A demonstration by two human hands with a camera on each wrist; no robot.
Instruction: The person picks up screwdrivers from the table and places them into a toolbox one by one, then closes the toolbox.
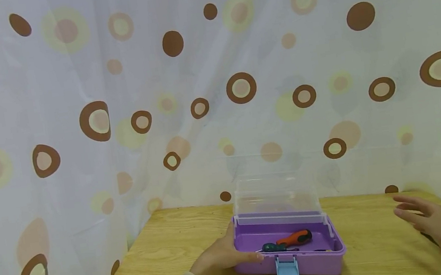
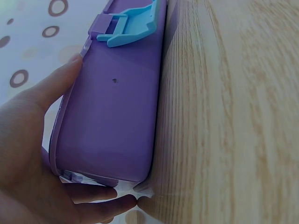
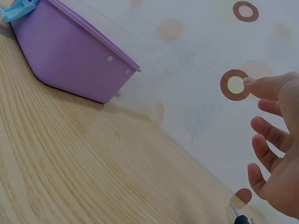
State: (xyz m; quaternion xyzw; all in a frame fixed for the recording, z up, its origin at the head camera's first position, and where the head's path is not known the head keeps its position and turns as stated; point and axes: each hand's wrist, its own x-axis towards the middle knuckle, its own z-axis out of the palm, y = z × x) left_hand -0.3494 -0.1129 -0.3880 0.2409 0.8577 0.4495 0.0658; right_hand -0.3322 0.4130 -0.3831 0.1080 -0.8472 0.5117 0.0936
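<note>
A purple toolbox (image 1: pixel 323 264) stands on the table with its clear lid (image 1: pixel 274 191) raised at the back and its light blue latch (image 1: pixel 288 272) hanging down in front. Inside lie an orange-and-black screwdriver (image 1: pixel 298 238) and a dark green one (image 1: pixel 273 247). My left hand (image 1: pixel 226 252) grips the box's left front corner, thumb along the front rim and fingers around the left side. Over the table's right part, apart from the box, my right hand (image 1: pixel 435 222) holds nothing, its fingers loosely bent. A dark-handled tool with a thin shaft (image 3: pixel 241 219) lies below it, partly out of frame.
The wood-grain table (image 1: pixel 153 264) reaches back to a white curtain (image 1: pixel 178 77) with brown and yellow circles. Another stretch of curtain runs along the left side. A small dark and yellow item (image 1: pixel 324 250) shows at the box's right front inside.
</note>
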